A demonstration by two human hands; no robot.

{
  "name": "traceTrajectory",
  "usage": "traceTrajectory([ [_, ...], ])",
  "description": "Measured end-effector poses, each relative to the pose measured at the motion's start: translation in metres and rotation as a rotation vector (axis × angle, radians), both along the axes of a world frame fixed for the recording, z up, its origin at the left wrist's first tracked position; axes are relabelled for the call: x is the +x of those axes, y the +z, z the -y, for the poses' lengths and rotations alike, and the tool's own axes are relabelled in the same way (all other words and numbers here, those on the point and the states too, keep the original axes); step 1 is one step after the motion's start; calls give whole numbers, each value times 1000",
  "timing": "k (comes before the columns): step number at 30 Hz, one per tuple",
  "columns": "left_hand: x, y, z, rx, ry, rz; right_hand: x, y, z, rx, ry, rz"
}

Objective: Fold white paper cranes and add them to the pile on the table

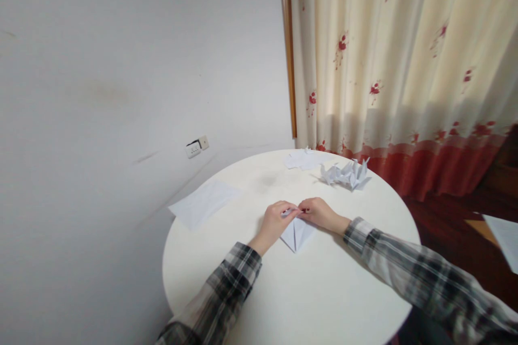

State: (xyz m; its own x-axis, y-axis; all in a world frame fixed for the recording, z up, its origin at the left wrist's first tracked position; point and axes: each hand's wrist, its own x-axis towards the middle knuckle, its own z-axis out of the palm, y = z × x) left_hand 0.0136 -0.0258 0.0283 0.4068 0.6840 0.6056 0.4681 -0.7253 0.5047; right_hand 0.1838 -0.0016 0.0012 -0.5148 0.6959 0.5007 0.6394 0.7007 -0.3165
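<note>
A folded sheet of white paper [296,236] lies on the round white table [299,296], its pointed end toward me and a crease or slit running down its middle. My left hand [276,220] pinches the paper's far part from the left, fingers closed. From the right, my right hand [321,212] also pinches that far part, its fingertips meeting those of the left. The far edge of the paper is mostly hidden under the fingers.
Folded paper cranes [347,173] stand in a cluster at the table's far right. White sheets [204,202] lie at the left edge, and more paper [305,159] rests at the back. A wall with a socket [193,150] borders the left; a curtain [404,64] hangs behind.
</note>
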Motion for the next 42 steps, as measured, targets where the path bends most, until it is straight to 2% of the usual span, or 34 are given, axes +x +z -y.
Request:
traceTrajectory([
  [10, -2, -9, -4, -68, -49, -94, 3, 3, 2, -43, -56, -16],
  [18, -9, -22, -11, -92, -83, -366, 5, 0, -3, -122, -26, -54],
  [26, -7, -18, -4, -81, -151, -451, 4, -3, -6, -125, -105, -91],
  [34, -6, -17, -1, -34, -156, -499, 10, -10, -16, -96, -201, -56],
  [42, -6, -15, 1, -46, -183, -567, 12, -14, -21, -96, -203, -37],
])
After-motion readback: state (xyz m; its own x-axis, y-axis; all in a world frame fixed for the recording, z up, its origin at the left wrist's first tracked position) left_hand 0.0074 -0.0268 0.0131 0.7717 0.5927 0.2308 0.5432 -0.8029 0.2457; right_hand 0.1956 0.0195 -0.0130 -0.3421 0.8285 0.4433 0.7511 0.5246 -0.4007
